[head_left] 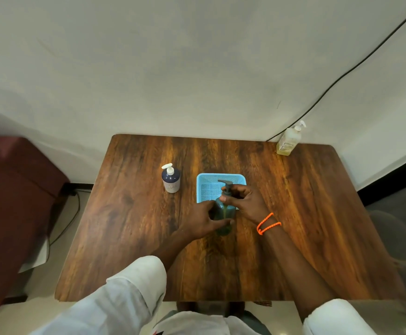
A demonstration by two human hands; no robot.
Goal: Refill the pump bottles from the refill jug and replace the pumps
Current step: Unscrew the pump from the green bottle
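Observation:
A teal see-through pump bottle [224, 215] with a little greenish liquid stands upright at the middle of the wooden table [136, 213]. My left hand [204, 220] wraps around its body. My right hand [244, 201], with an orange band on the wrist, pinches the collar of the dark grey pump [226, 186] that sits on the bottle's neck. A dark blue bottle with a white pump [170, 178] stands to the left, apart from my hands. A pale bottle of yellow liquid with a white pump [289, 139] stands at the far right corner.
A light blue plastic basket [208, 184] lies just behind the teal bottle. A black cable [342, 76] runs up the white wall from the table's back edge. A dark red object [16, 201] stands on the floor to the left.

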